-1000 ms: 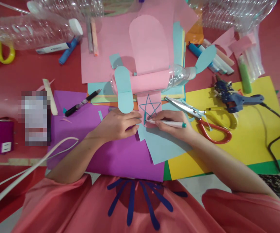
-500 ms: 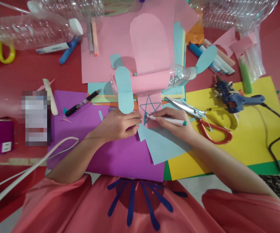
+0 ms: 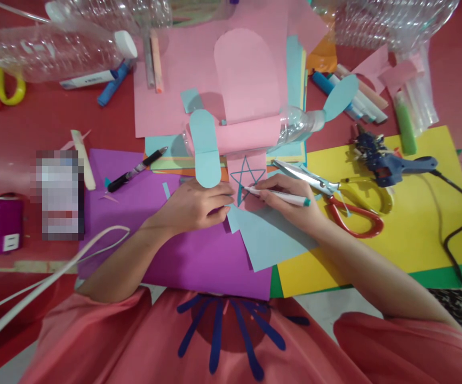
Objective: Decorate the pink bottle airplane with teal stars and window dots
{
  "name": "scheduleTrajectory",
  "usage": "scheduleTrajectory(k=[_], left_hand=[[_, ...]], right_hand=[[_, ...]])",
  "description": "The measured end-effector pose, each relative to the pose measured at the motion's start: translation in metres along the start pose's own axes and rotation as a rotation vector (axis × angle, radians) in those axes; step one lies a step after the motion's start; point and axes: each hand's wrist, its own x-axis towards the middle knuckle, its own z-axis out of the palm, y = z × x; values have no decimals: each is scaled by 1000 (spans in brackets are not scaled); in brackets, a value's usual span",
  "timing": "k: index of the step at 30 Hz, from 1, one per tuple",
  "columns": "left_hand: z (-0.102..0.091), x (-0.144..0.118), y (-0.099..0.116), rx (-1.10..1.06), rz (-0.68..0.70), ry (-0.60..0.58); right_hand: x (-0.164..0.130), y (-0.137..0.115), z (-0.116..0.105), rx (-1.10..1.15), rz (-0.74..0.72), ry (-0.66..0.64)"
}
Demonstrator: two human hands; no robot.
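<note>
My right hand [image 3: 291, 205] grips a white marker with a teal end [image 3: 279, 197], its tip on a blue star outline [image 3: 247, 178] drawn on a small pink paper piece. My left hand [image 3: 193, 205] lies flat, fingers together, pressing down the paper just left of the star. Under both hands are a light blue sheet [image 3: 267, 240] and a purple sheet [image 3: 154, 234]. Behind the star lies a clear plastic bottle wrapped in pink paper [image 3: 251, 133] with light blue paper wings [image 3: 205, 146].
Red-and-yellow-handled scissors [image 3: 335, 200] lie right of my right hand on a yellow sheet [image 3: 415, 224]. A blue glue gun [image 3: 391, 162] with black cord sits further right. A black marker [image 3: 137, 169], empty bottles [image 3: 55, 45], markers and pink paper [image 3: 167, 80] crowd the back.
The marker tip has moved upward along the star, from its lower left point toward the middle. My left hand has stayed in place.
</note>
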Motion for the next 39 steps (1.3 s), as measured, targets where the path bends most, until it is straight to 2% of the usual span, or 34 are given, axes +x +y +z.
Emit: scheduleTrajectory(k=[12, 20, 26, 39], left_hand=[[1, -1, 0, -3, -44, -54], [1, 0, -1, -10, -27, -29], [2, -1, -1, -25, -52, -61], [1, -1, -1, -25, -36, -38]], right_hand=[[0, -4, -1, -11, -8, -26], [2, -8, -1, -42, -19, -51], [3, -11, -2, -52, -12, -101], [1, -6, -4, -47, -49, -135]])
